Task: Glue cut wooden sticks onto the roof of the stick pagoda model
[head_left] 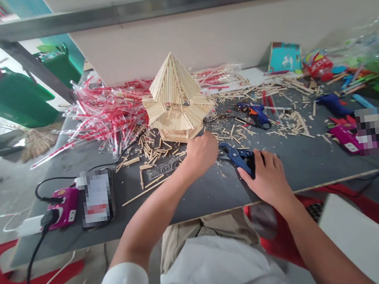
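My left hand [202,150] is closed, knuckles up, just in front of the base of a pagoda-like model [178,108] built from pale wooden sticks. Whatever its fingers pinch, if anything, is hidden. My right hand [268,173] lies around the handles of a blue hand cutter [238,158], which rests on the dark table with its jaws pointing left toward my left hand. A clear plastic template [163,168] and a few long thin sticks [143,192] lie left of my hands. Short cut stick pieces [156,151] are heaped around the model.
Red-and-clear plastic wrappers [108,110] pile up at the back left. Blue glue guns [255,113] with cords lie to the right. A phone [97,198] and a magenta power strip [63,207] sit at the front left. A metal rail [171,5] runs above the table's back.
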Demonstrator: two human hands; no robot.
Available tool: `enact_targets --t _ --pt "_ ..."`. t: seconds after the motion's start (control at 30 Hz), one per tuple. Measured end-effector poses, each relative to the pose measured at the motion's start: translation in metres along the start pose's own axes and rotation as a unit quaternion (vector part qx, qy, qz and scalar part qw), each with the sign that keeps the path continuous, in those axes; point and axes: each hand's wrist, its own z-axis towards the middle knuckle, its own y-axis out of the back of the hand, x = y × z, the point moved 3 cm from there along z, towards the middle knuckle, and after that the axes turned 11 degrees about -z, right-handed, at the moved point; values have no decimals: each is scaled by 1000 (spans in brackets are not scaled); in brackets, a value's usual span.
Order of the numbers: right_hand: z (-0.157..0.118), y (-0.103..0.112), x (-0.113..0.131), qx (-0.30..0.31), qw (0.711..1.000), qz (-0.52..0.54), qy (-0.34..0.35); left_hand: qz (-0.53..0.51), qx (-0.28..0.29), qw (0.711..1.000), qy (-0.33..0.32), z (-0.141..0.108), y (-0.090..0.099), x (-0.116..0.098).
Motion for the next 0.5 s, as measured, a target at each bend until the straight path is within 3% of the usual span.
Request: enact_targets --t 0.13,0.23,0.3,0.33,0.4,0.47,0.5 --pt "10 -1 -8 27 998 57 2 15 6 999 -44 -22 36 -6" --pt "35 5 -27 -38 988 147 -34 -31 21 994 -99 -39 74 7" --pt "62 2 -44 -93 982 155 -62 -83 -22 991 -107 -50 102 28" --pt "78 -4 -52 -90 982 147 -72 -106 -63 987 -106 -55 116 42" --pt "110 -23 -70 -50 985 117 -117 -163 -128 974 -91 -64 136 70" --pt "140 -45 -84 5 983 80 -163 -201 -152 966 -50 -71 146 97" --pt "153 -54 -87 33 985 72 -154 -220 -166 961 -28 -73 149 108"
